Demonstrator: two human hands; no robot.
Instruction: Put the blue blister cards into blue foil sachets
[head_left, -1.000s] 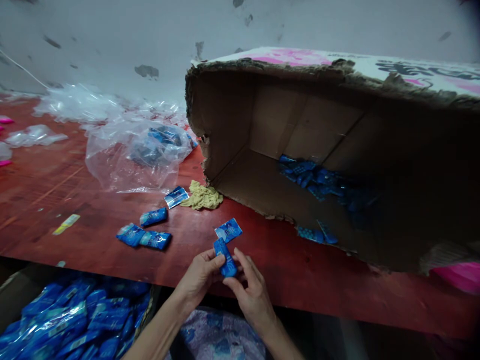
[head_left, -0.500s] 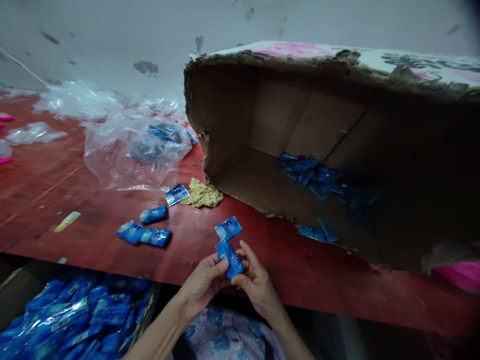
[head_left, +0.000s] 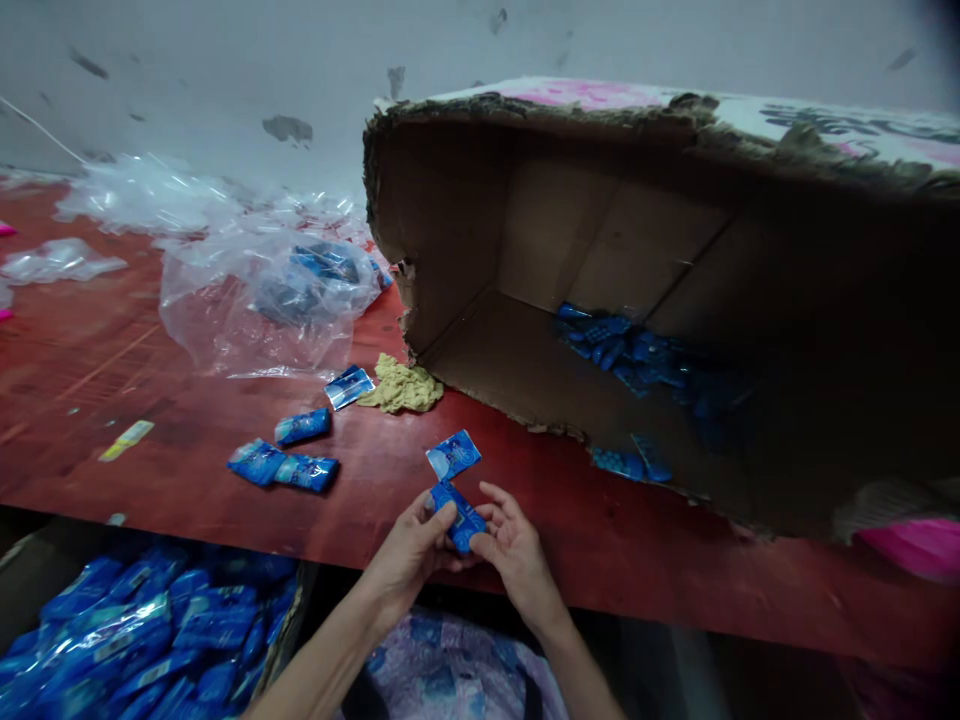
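Observation:
Between my two hands is a small blue packet [head_left: 466, 522], held above the near edge of the red table. My left hand [head_left: 420, 545] pinches its left side, the thumb lying across its face. My right hand [head_left: 514, 550] grips the packet's right end with thumb and fingers. Just beyond my fingertips a flat blue card [head_left: 454, 456] lies on the table. Farther left are several blue packets [head_left: 306, 472], and another blue card [head_left: 349, 387] touches a crumpled yellow cloth [head_left: 405, 384].
A large torn cardboard box [head_left: 457, 345] lies on its side at the right, blue packets [head_left: 637, 350] inside. Clear plastic bags [head_left: 225, 300] sit at the back left of the red table [head_left: 187, 400]. Below the edge, an open carton holds many blue packs [head_left: 142, 630].
My left thumb has moved up slightly across the packet, and the packet has tilted a little in my hands. The view has shifted slightly; the other things lie as before.

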